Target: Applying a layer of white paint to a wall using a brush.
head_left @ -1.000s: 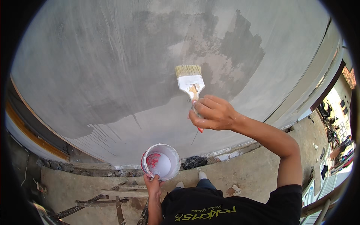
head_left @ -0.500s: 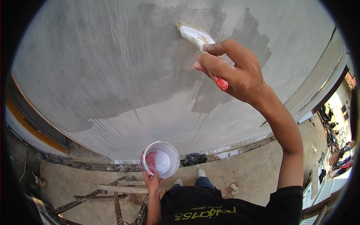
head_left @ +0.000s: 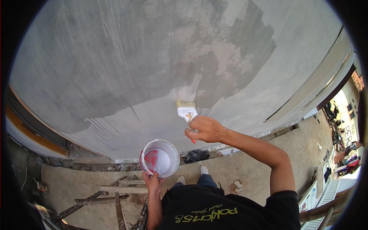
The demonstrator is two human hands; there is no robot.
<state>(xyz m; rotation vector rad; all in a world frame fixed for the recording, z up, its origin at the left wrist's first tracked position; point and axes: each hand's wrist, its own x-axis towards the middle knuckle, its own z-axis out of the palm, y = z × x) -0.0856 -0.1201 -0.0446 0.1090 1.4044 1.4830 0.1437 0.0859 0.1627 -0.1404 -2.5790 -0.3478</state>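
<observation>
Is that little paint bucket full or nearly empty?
Partly filled: white paint pools at the bottom of the bucket, with red inner wall showing above it.

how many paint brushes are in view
1. The paint brush is in the right hand, bristles against the grey wall, above and right of the paint bucket held by the left hand. No others show.

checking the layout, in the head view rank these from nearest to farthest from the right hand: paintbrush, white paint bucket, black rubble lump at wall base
1. Paintbrush, held in the right hand, against the wall.
2. Black rubble lump, just below the hand.
3. White paint bucket, lower left, held by the left hand.
</observation>
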